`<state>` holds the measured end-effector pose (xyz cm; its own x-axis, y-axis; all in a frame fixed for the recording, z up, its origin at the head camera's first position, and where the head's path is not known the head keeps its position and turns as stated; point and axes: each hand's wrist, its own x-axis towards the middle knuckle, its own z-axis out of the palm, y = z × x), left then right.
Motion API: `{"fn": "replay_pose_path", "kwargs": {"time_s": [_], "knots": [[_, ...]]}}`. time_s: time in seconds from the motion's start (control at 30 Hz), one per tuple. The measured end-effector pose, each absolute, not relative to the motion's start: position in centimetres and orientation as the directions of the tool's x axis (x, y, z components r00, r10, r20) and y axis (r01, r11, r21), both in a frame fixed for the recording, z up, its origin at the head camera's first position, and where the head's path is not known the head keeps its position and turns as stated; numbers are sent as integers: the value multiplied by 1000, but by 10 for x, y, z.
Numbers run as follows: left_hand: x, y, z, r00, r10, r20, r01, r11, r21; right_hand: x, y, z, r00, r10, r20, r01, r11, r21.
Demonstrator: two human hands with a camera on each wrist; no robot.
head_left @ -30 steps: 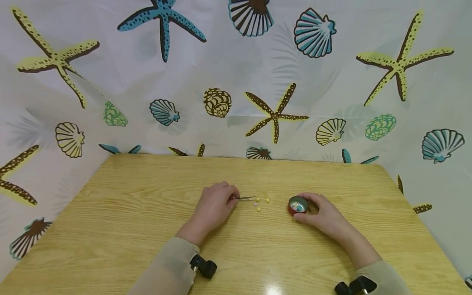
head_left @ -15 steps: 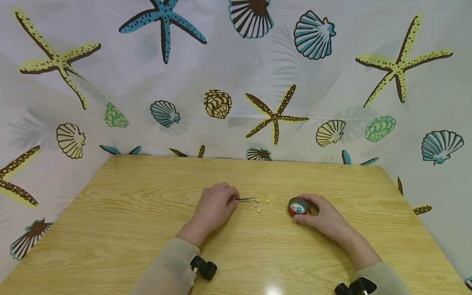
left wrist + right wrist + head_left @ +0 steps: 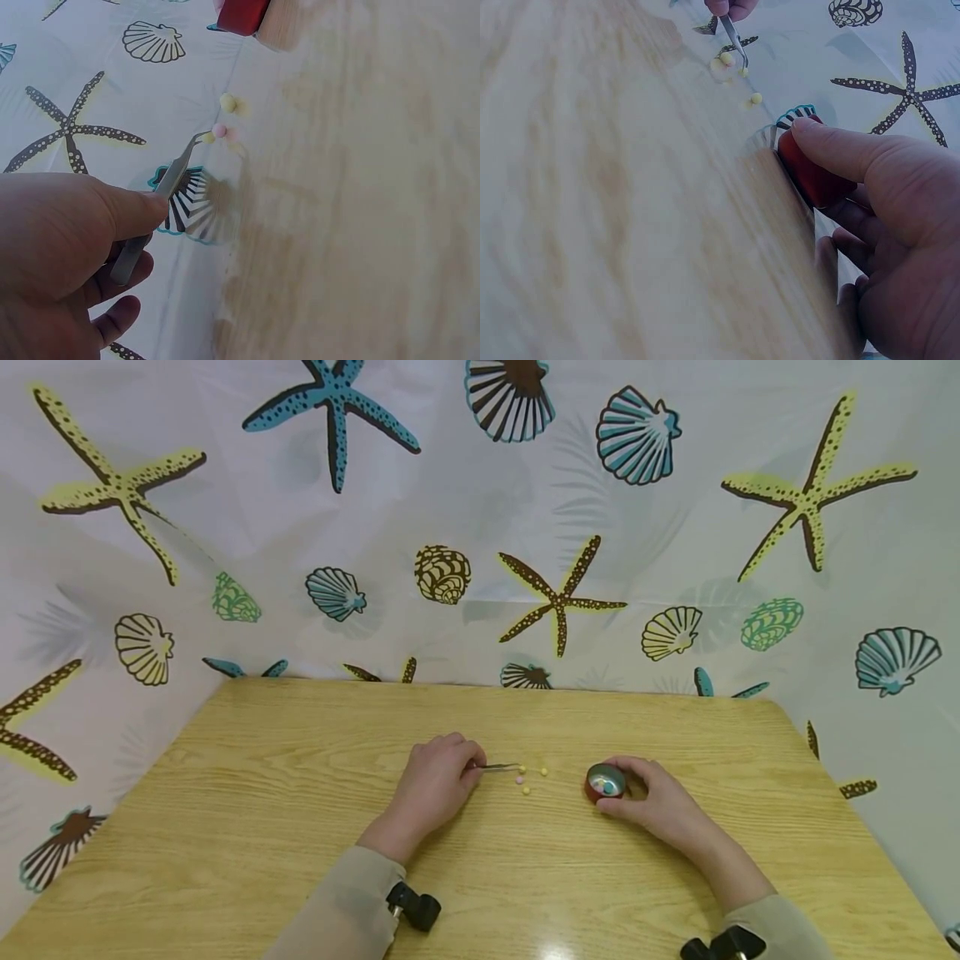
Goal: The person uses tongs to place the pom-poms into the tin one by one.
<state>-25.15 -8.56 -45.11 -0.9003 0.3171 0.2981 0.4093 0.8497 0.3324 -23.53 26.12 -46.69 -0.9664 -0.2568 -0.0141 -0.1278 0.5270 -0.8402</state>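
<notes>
My left hand [image 3: 438, 781] pinches a pair of metal tweezers [image 3: 175, 174] with bent tips. In the head view the tips reach a small yellow bead [image 3: 522, 769] on the table. Close by lie a pink bead [image 3: 519, 781] and two more yellow beads, one nearer to me [image 3: 527, 791] and one farther right [image 3: 544, 772]. My right hand [image 3: 660, 797] grips a small round red tin [image 3: 810, 165] between thumb and fingers. The tin's mouth faces up, and a few small coloured beads, one of them blue, show inside its silvery bottom.
The wooden table [image 3: 300, 860] has a pale cloth [image 3: 390, 635] printed with starfish and shells standing behind it and along both sides. A black camera mount [image 3: 414, 906] sits on the left sleeve, another [image 3: 723, 943] on the right.
The tweezer tips stay by the same yellow bead, and the right hand keeps its grip on the tin. The whole head view has shifted slightly.
</notes>
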Motion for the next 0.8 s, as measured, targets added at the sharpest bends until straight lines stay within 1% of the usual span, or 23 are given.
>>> {"fn": "replay_pose_path", "kwargs": {"time_s": [0.2, 0.5, 0.8], "knots": [[-251, -86, -447, -893, 310, 327, 417, 844, 337, -235, 261, -467, -969, -249, -4, -137, 547, -826], [-246, -80, -437, -855, 317, 410, 467, 814, 346, -233, 261, -469, -969, -248, 0, -137, 534, -834], [-245, -71, -426, -836, 309, 454, 492, 788, 370, -235, 260, -469, -970, -243, -1, -135, 541, -830]]}}
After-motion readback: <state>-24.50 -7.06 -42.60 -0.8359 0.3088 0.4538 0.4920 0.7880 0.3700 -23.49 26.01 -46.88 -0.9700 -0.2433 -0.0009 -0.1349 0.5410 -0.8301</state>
